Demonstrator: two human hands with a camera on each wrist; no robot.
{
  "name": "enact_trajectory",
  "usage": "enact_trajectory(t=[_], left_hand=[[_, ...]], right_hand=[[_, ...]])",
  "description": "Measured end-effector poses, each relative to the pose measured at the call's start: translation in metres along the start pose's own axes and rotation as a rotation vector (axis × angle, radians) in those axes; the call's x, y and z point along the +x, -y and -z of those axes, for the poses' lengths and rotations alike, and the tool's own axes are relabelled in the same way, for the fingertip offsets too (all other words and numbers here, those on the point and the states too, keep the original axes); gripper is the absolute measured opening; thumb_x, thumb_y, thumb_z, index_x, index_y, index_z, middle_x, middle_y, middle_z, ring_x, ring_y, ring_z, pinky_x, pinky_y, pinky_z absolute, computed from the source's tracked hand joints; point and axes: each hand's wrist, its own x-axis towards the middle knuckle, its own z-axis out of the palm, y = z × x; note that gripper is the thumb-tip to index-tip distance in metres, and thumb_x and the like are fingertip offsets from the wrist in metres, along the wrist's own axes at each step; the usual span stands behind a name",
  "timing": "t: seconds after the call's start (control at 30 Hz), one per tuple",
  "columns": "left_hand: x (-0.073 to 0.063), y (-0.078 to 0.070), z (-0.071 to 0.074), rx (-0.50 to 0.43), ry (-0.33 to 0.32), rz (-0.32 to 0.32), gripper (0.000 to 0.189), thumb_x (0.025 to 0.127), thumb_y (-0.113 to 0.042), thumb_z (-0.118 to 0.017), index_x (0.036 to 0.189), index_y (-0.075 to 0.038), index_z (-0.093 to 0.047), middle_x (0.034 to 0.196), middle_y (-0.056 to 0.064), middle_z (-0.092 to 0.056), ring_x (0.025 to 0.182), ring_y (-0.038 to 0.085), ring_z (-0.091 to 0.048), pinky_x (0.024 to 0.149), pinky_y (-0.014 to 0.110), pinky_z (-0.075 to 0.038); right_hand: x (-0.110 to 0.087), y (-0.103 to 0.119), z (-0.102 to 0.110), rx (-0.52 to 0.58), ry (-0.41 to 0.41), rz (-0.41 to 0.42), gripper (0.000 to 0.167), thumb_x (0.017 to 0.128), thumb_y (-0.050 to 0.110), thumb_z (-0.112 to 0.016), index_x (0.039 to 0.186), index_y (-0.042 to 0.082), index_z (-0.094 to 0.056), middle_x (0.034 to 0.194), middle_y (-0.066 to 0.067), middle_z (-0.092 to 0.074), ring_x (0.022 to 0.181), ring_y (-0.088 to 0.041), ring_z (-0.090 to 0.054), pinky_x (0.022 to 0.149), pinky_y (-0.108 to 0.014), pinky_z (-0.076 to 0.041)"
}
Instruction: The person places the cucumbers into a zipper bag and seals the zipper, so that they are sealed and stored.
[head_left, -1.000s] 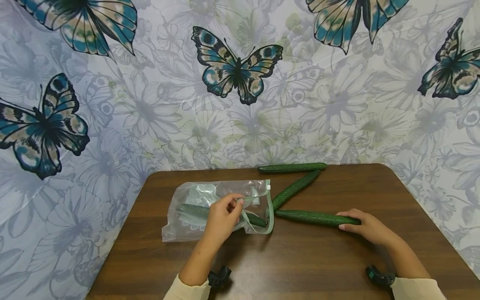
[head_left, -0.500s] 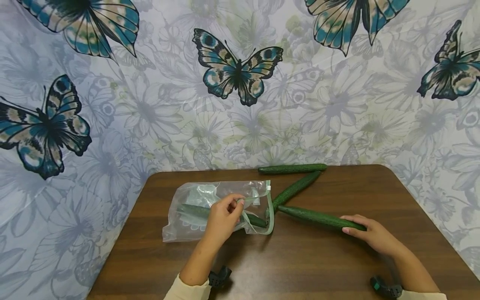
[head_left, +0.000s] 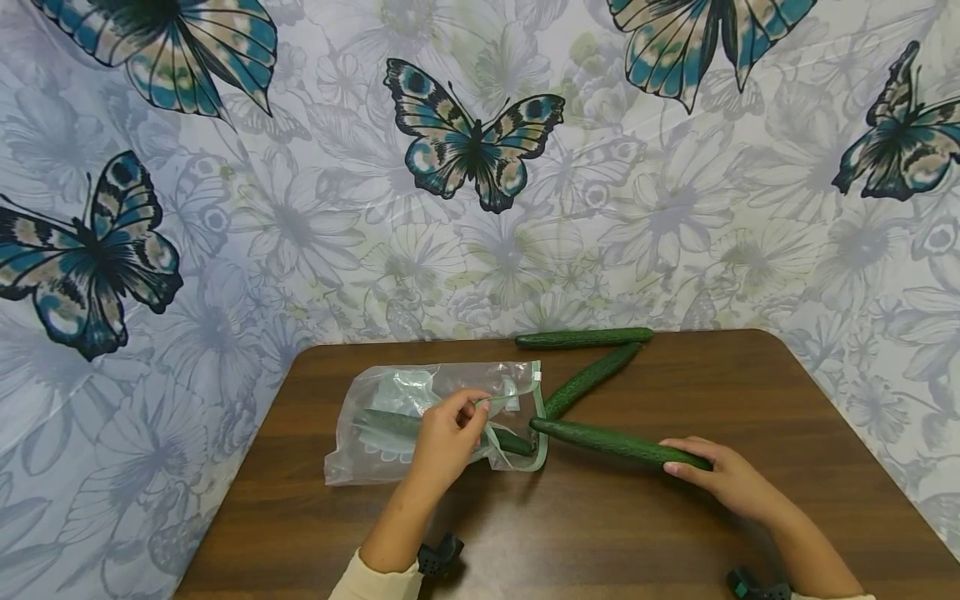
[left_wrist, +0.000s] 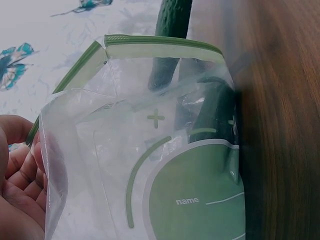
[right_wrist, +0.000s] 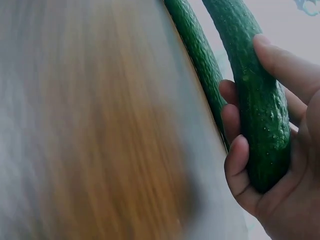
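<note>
My left hand (head_left: 447, 431) pinches the green-edged mouth of a clear zip bag (head_left: 393, 383), lifting one edge so that the mouth gapes to the right. Inside the bag lies one cucumber (head_left: 390, 422), seen through the plastic. My right hand (head_left: 731, 479) grips another cucumber (head_left: 615, 442) by its near end, with the thumb (right_wrist: 285, 60) along one side and the fingers curled round the other. This cucumber's far tip overlaps the bag's mouth in the head view. From the left wrist, a cucumber (left_wrist: 173, 22) reaches in at the opening, above a green label printed "name" (left_wrist: 195, 195).
Two more cucumbers lie beyond the bag: a slanted one (head_left: 592, 379) close behind the mouth, and one (head_left: 585, 337) along the back edge of the wooden table (head_left: 585, 533). A butterfly-print cloth (head_left: 480, 258) hangs behind the table.
My right hand first drew back slightly to the right, then moved left, bringing the held cucumber's tip to the bag's mouth. My left hand stays at the bag's edge.
</note>
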Motion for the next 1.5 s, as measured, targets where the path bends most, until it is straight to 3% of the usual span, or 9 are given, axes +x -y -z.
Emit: enact_trajectory(t=[0.33, 0.7, 1.03, 1.27, 1.5], left_hand=[[0.0, -0.002, -0.001, 0.005, -0.011, -0.016, 0.015, 0.099, -0.018, -0.066, 0.11, -0.013, -0.074, 0.07, -0.002, -0.059, 0.05, 0.008, -0.056, 0.045, 0.023, -0.042], [0.0, -0.002, -0.001, 0.011, -0.008, -0.017, 0.014, 0.099, -0.016, -0.065, 0.109, -0.015, -0.074, 0.07, -0.003, -0.06, 0.05, 0.007, -0.056, 0.045, 0.024, -0.043], [-0.001, -0.003, -0.002, 0.015, 0.0, -0.011, 0.018, 0.099, -0.018, -0.065, 0.112, -0.01, -0.074, 0.071, -0.002, -0.06, 0.051, 0.006, -0.056, 0.047, 0.024, -0.044], [0.0, -0.003, -0.002, 0.008, -0.001, -0.017, 0.018, 0.099, -0.016, -0.065, 0.112, -0.008, -0.074, 0.07, -0.002, -0.059, 0.051, 0.007, -0.056, 0.046, 0.023, -0.043], [-0.001, -0.001, -0.003, -0.001, -0.003, -0.024, 0.014, 0.098, -0.018, -0.066, 0.109, -0.013, -0.074, 0.069, -0.001, -0.059, 0.051, 0.005, -0.055, 0.046, 0.024, -0.044]], right_hand=[[0.012, 0.013, -0.013, 0.018, 0.007, -0.011, 0.039, 0.1, 0.039, -0.062, 0.137, 0.024, -0.062, 0.137, -0.007, -0.063, 0.131, -0.044, -0.055, 0.1, -0.068, -0.045], [0.027, 0.025, -0.031, 0.046, 0.036, -0.027, 0.049, 0.101, 0.045, -0.059, 0.14, 0.016, -0.06, 0.145, -0.016, -0.057, 0.137, -0.048, -0.048, 0.106, -0.069, -0.041], [0.037, 0.037, -0.045, 0.071, 0.047, -0.021, 0.054, 0.101, 0.047, -0.057, 0.142, 0.012, -0.057, 0.148, -0.018, -0.054, 0.139, -0.051, -0.044, 0.108, -0.071, -0.038], [0.044, 0.047, -0.051, 0.092, 0.044, -0.034, 0.053, 0.1, 0.05, -0.057, 0.142, 0.017, -0.058, 0.149, -0.014, -0.054, 0.141, -0.046, -0.045, 0.11, -0.067, -0.039], [0.056, 0.054, -0.059, 0.084, 0.033, -0.042, 0.056, 0.098, 0.053, -0.058, 0.142, 0.019, -0.058, 0.148, -0.01, -0.056, 0.141, -0.041, -0.047, 0.111, -0.063, -0.041]])
